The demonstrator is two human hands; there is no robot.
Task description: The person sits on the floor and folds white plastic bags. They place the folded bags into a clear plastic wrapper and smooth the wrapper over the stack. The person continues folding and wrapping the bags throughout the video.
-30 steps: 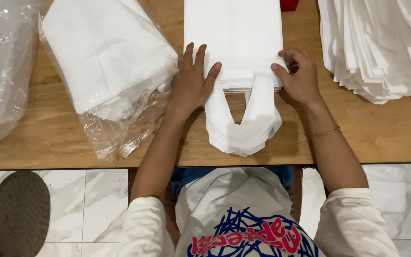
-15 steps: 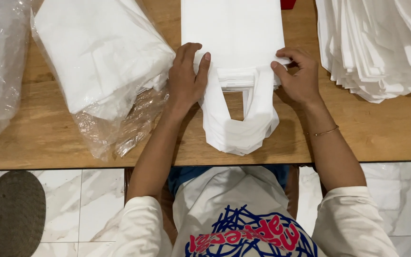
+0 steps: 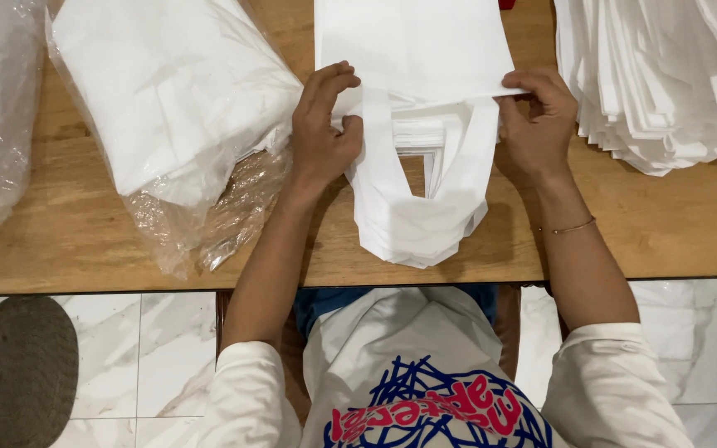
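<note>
Nearby, wrapped bag pack (image 3: 172,99) (left).

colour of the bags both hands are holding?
Plain white, no pattern; the bag stack lies on the wooden table. Clearest in the head view, the only one.

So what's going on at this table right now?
A person seated at a wooden table is handling a white bag with loop handles that lies flat in front of them. The left hand pinches the bag where one handle meets its top edge, and the right hand grips the opposite corner. The handles hang toward the table's near edge. A plastic-wrapped bundle of white bags lies to the left, and a loose stack of white bags to the right.
</note>
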